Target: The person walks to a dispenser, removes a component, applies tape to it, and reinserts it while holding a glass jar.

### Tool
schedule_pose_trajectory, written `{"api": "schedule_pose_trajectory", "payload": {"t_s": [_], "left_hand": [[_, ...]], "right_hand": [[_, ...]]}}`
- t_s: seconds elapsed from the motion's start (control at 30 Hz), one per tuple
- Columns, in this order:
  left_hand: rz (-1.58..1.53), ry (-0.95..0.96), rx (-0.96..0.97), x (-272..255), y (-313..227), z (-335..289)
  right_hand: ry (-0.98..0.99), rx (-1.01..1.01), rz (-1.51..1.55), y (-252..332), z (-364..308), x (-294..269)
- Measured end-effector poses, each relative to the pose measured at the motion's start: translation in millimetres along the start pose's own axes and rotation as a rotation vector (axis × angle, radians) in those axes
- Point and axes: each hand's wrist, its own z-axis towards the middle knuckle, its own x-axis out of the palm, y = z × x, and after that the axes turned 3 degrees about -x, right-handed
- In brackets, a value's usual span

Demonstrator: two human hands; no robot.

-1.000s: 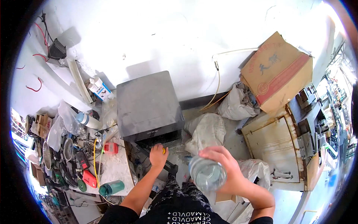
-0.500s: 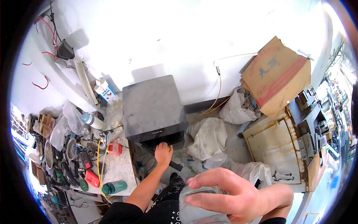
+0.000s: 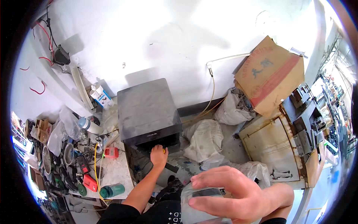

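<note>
My left hand (image 3: 159,156) is closed at the lower front of a dark grey box-shaped cabinet (image 3: 147,104). A bit of a small yellow item (image 3: 164,151) shows by its fingers; its kind is hidden. Close to the camera, my right hand (image 3: 233,190) curls round a greyish, see-through plastic container (image 3: 190,211). Something dark shows inside its upper part, and the lower part runs out of the picture. The dark recess (image 3: 156,143) in the cabinet's front lies just above my left hand.
At the left, a cluttered table holds a green bottle (image 3: 112,190), a red charger (image 3: 111,152) and a yellow cable (image 3: 96,156). White sacks (image 3: 205,142) lie right of the cabinet. Farther right, a cardboard box (image 3: 270,74) rests by a rusty metal cabinet (image 3: 270,149).
The whole view has shifted slightly, so the room sits a little further left. Both hands keep nearly the same pose, the left one still at the cabinet front.
</note>
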Motion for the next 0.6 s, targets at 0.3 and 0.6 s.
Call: {"api": "schedule_pose_trajectory", "payload": {"t_s": [0.3,0.6], "left_hand": [[0.016,0.030,-0.016,-6,-3,-1],[0.032,0.040,-0.029,-3,0,-3]], "right_hand": [[-0.105,-0.371,-0.269,-22,0,-6],[-0.112,-0.340,-0.337,-20,-8,-9]]}}
